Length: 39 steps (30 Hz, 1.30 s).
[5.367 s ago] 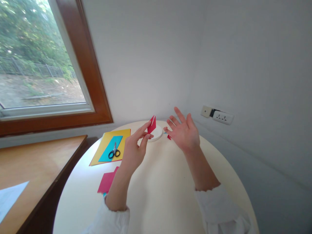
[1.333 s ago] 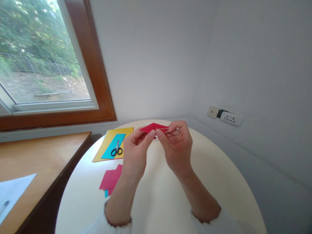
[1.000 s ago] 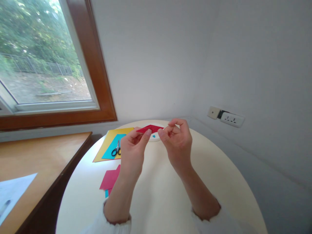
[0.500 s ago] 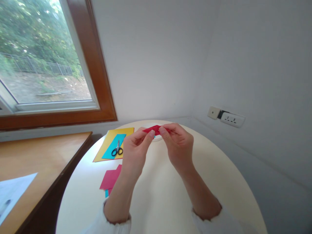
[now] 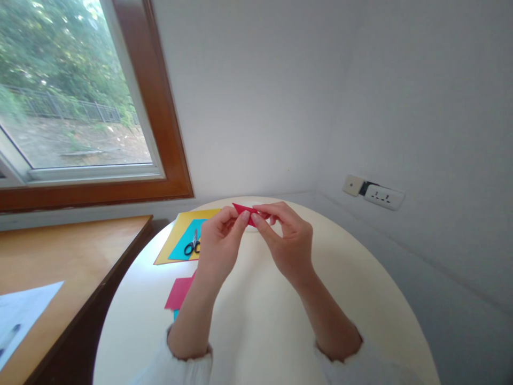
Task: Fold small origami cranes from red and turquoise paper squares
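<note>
A small folded piece of red paper (image 5: 244, 208) is pinched between both my hands, above the far part of the round table. My left hand (image 5: 219, 235) grips its left side between thumb and fingers. On the right side, my right hand (image 5: 288, 238) holds it with thumb and fingertips. The paper comes to a point at its upper left; my thumbs cover part of its lower edge. Behind the hands a whitish round thing, mostly hidden, lies on the table.
Left of my hands, black-handled scissors (image 5: 192, 247) lie on blue paper (image 5: 180, 247) over yellow sheets (image 5: 170, 240). Pinkish-red paper pieces (image 5: 178, 292) lie nearer, partly behind my left forearm. A wooden desk (image 5: 80, 256) with a white sheet (image 5: 24, 310) stands left of the round table (image 5: 272, 331).
The red paper has tilted, its left tip now pointing up. My right hand has shifted slightly left, closer to my left hand, its fingers now nearer the paper's middle.
</note>
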### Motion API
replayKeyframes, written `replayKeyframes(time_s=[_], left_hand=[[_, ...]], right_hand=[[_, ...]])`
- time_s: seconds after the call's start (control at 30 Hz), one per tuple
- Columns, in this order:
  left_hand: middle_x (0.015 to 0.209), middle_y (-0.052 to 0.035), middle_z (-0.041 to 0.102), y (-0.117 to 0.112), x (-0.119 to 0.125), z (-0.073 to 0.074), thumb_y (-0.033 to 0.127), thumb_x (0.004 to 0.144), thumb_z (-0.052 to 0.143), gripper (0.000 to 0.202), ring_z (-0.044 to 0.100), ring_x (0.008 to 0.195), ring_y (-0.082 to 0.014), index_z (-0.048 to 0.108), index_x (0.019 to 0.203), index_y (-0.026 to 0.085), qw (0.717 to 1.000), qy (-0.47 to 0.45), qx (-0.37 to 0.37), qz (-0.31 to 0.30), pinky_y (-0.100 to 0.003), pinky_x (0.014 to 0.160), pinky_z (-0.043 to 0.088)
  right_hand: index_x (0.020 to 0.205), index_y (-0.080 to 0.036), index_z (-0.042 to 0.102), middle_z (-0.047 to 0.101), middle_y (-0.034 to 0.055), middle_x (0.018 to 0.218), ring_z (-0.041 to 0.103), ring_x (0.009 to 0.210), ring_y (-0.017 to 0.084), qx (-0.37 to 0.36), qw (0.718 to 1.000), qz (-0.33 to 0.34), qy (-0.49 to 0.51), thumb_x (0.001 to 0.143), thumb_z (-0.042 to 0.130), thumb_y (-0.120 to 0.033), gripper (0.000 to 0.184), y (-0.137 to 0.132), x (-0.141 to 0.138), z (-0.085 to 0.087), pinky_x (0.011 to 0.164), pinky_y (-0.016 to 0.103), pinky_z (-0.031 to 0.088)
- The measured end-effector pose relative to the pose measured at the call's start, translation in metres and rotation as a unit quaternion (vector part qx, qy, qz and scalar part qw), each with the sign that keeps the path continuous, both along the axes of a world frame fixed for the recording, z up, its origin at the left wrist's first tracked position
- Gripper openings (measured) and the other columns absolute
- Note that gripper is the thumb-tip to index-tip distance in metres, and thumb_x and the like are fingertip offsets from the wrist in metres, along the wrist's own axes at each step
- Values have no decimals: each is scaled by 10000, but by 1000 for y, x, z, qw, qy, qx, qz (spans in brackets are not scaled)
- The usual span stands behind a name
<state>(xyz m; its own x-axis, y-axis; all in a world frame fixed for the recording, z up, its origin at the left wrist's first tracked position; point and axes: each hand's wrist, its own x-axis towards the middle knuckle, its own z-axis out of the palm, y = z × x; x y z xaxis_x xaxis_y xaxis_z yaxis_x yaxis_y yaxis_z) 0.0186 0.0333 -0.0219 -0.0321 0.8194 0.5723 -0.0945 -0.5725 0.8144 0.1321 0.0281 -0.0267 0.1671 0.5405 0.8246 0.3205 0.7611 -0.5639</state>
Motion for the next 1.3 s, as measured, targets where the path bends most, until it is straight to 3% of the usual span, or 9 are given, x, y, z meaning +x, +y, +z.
replayKeyframes(time_s=[0.27,0.53,0.8,1.13,1.3], left_hand=[[780,-42,700,5,6,-8,334,728,687,171,620,774,-166,720,784,175,997,-56,-24,-45,-273,723,484],[691,-11,647,5,2,-7,318,755,670,151,565,672,-113,685,745,168,992,-91,-38,-74,-228,666,451],[645,0,608,0,-3,-2,324,752,673,159,527,625,-104,659,720,169,992,-71,-42,-97,-224,619,421],[629,16,562,-2,-8,4,262,785,592,152,502,633,-96,596,686,146,992,-25,-71,-103,-218,626,401],[606,28,555,-7,-13,8,270,802,571,178,497,601,-80,583,672,149,989,43,-106,-92,-195,572,379]], right_hand=[[829,-200,679,686,14,720,616,660,143,-76,990,33,115,771,632,-274,105,8,-6,-11,624,302,493],[829,-226,699,714,12,796,627,730,142,-29,997,36,57,793,587,-215,118,5,2,-2,639,286,485],[779,-229,694,706,-4,756,607,666,128,-37,995,79,48,746,642,-195,71,5,5,1,612,271,479],[832,-218,659,663,-12,738,591,675,121,-58,992,106,42,724,646,-158,125,7,8,-2,645,276,471],[823,-223,649,629,-8,762,560,696,115,-43,989,140,-25,737,591,-106,157,4,13,0,632,263,447]])
